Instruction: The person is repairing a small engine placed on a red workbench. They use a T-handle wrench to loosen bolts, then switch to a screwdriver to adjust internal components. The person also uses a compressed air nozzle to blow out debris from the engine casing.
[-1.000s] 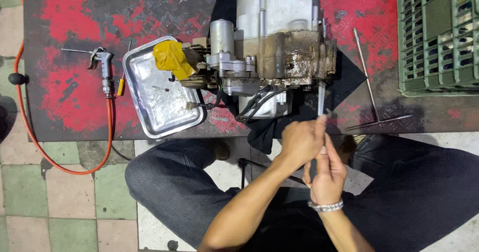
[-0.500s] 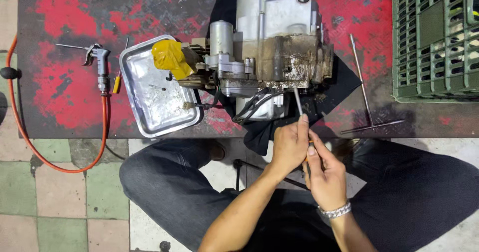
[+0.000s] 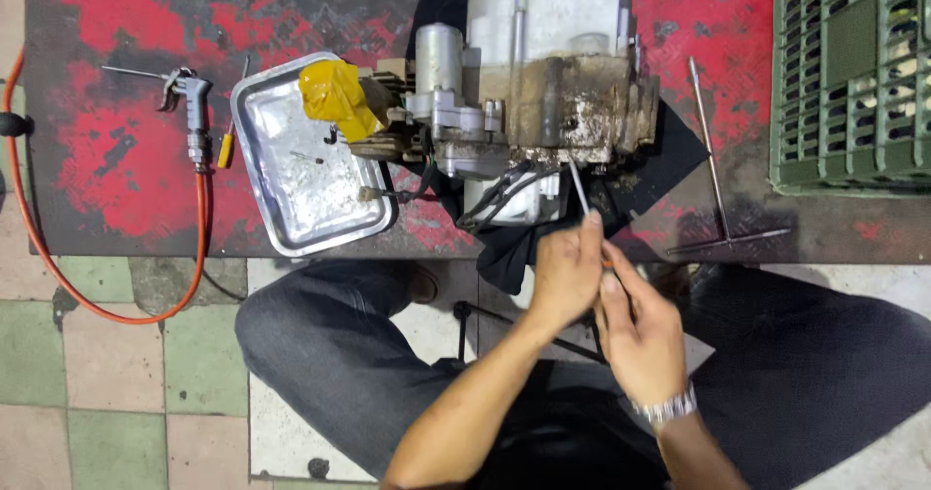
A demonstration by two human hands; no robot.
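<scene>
A dirty grey motorcycle engine (image 3: 543, 92) stands on a red and black mat (image 3: 126, 112) in front of me. My left hand (image 3: 567, 272) pinches the thin metal shaft of a screwdriver (image 3: 579, 187) whose tip points at the engine's lower edge. My right hand (image 3: 640, 330), with a metal watch on the wrist, grips the tool's handle just behind the left hand. A yellow cloth (image 3: 335, 97) is stuffed in the engine's left side, and black cables (image 3: 495, 199) hang below it.
A steel tray (image 3: 291, 189) with small parts lies left of the engine. An air blow gun (image 3: 189, 102) with an orange hose (image 3: 204, 228) lies further left. A T-handle wrench (image 3: 713, 170) and a green plastic crate (image 3: 853, 73) are on the right.
Both hands shifted with the screwdriver to the left along the engine's lower edge. The camera view moved slightly right and closer.
</scene>
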